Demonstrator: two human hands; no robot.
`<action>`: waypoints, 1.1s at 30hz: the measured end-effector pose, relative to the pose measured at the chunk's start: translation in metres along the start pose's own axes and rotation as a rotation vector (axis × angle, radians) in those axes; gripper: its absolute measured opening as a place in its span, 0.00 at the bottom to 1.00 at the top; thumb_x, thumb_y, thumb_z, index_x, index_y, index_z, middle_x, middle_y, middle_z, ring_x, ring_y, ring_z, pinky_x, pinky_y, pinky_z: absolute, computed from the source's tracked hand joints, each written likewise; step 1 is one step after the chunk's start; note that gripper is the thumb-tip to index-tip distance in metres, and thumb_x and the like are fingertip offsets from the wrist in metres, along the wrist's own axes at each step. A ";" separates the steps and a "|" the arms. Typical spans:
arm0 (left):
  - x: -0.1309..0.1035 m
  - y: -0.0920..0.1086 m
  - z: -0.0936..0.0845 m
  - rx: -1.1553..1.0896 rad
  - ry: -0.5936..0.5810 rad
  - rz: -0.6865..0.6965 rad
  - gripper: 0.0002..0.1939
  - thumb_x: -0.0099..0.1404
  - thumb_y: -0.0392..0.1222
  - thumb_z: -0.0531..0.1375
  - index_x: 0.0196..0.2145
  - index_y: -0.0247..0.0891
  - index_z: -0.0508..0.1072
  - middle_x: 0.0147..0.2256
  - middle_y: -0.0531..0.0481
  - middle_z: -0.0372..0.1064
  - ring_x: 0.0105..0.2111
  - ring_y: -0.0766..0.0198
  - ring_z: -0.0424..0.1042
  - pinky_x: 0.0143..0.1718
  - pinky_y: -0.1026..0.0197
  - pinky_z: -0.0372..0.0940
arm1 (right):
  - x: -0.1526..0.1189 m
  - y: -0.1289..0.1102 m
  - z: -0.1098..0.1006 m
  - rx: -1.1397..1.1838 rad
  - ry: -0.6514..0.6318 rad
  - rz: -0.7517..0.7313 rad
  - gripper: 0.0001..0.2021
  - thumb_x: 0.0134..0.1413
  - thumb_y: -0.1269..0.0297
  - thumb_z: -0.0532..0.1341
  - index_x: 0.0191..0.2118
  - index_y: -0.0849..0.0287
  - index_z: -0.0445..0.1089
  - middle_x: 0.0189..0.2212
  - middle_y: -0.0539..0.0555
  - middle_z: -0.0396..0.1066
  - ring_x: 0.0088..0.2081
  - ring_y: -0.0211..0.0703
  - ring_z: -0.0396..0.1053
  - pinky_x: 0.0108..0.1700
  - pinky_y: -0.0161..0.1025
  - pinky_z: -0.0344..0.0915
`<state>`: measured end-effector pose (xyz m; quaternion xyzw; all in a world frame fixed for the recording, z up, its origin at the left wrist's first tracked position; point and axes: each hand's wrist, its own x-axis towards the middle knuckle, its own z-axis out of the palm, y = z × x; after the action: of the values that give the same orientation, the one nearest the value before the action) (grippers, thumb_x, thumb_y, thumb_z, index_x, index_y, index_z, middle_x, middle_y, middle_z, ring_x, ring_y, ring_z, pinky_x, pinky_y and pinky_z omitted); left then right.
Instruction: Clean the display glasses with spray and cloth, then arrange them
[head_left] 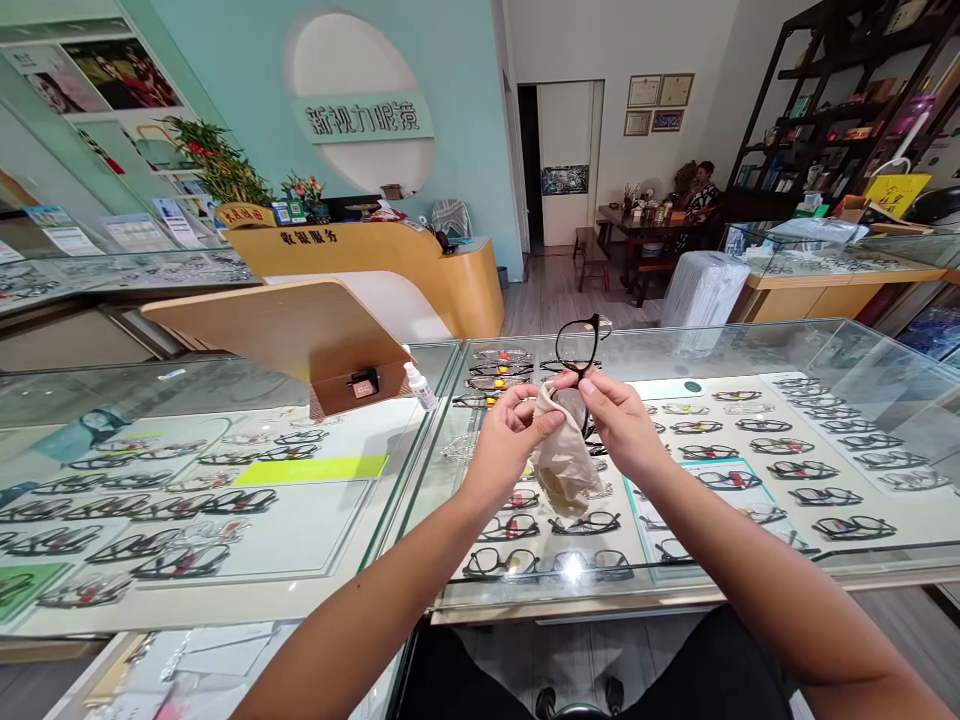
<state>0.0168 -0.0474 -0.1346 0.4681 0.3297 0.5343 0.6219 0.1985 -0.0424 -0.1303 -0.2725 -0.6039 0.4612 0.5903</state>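
"While the left hand (514,435) pinches the pale cloth (564,475) against the lower lens, the right hand (619,415) clamps the black-rimmed glasses (592,345) near the bridge!"

"And where's that pair?"

"Up on end above the glass display case (810,345), 3 o'clock of centre, upper lens poking towards 12 o'clock from the fingers!"

"How does it handle?"

"Light, I'd say, rims stiff but thin; 2 lenses likely to smear or scratch, arms apt to bend. Bridge and rim edge look the best hold, that soft, limp cloth between fingers and lens!"
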 end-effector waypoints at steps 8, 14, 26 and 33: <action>-0.005 0.001 0.004 0.081 -0.141 -0.043 0.31 0.53 0.55 0.84 0.47 0.36 0.84 0.37 0.51 0.78 0.35 0.64 0.72 0.39 0.63 0.65 | -0.001 -0.007 0.006 0.167 0.004 0.127 0.21 0.64 0.36 0.73 0.44 0.49 0.87 0.46 0.53 0.78 0.45 0.48 0.71 0.51 0.42 0.66; -0.010 -0.001 0.008 0.060 -0.095 -0.018 0.34 0.52 0.54 0.84 0.50 0.38 0.79 0.37 0.52 0.79 0.35 0.63 0.75 0.38 0.63 0.68 | -0.001 -0.011 0.010 0.244 -0.026 0.139 0.18 0.65 0.40 0.74 0.41 0.49 0.86 0.49 0.54 0.80 0.53 0.51 0.75 0.55 0.43 0.68; -0.005 -0.001 0.003 0.040 -0.120 -0.018 0.34 0.50 0.53 0.86 0.50 0.38 0.84 0.41 0.50 0.80 0.39 0.62 0.75 0.44 0.62 0.68 | -0.002 -0.012 0.009 0.220 -0.023 0.187 0.21 0.62 0.37 0.75 0.41 0.51 0.86 0.44 0.53 0.79 0.39 0.43 0.73 0.45 0.38 0.70; -0.010 0.000 0.005 0.050 -0.172 -0.038 0.35 0.53 0.53 0.85 0.54 0.38 0.84 0.40 0.51 0.77 0.37 0.65 0.72 0.42 0.64 0.67 | -0.003 -0.009 0.013 0.271 -0.021 0.244 0.22 0.59 0.36 0.76 0.40 0.51 0.85 0.41 0.54 0.81 0.39 0.45 0.76 0.42 0.39 0.73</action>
<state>0.0195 -0.0580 -0.1340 0.5214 0.2972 0.4719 0.6459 0.1881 -0.0519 -0.1219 -0.2570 -0.5047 0.6093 0.5550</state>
